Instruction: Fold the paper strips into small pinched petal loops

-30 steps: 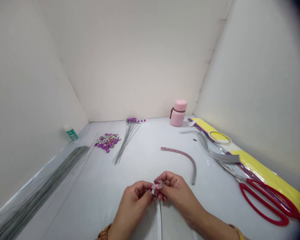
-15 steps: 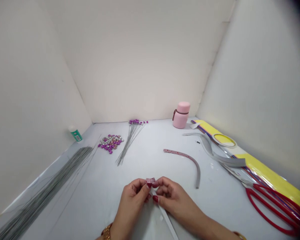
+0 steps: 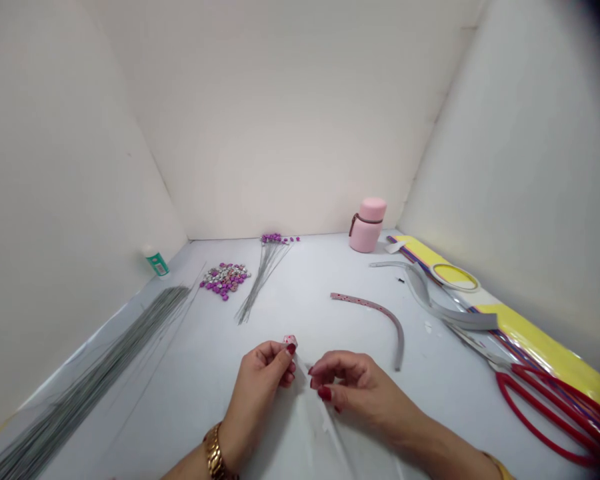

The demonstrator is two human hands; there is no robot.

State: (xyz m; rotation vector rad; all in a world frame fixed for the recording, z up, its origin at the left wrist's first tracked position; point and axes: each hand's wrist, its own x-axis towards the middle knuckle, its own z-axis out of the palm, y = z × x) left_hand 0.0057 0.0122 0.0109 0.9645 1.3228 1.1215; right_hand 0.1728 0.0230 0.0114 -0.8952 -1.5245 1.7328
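My left hand [image 3: 266, 373] is closed, thumb and fingers pinching the folded end of a paper strip [image 3: 290, 340], pink-white with red marks. The strip's white tail [image 3: 333, 432], smeared by motion, runs down toward the front edge. To the right of it is my right hand [image 3: 353, 385], fingers curved and thumb apart from them, with nothing visible gripped; whether a fingertip brushes the tail I cannot tell. A second patterned strip [image 3: 373, 307], curved and turning grey at its near end, lies on the table beyond my right hand.
On the left lie a bundle of thin wires [image 3: 110, 360], a green-and-white bottle [image 3: 156, 263] and a pile of small purple and silver pieces [image 3: 226, 279]. Purple-tipped wires [image 3: 263, 273] and a pink flask [image 3: 367, 225] are behind. Right: red-handled scissors [image 3: 545, 400], grey strips [image 3: 460, 319], a tape roll [image 3: 455, 277], yellow sheets [image 3: 530, 340].
My hands have moved apart: the left has shifted left and slightly up with the folded strip, while the right has let go and drawn right, fingers spreading. The view has shifted slightly.
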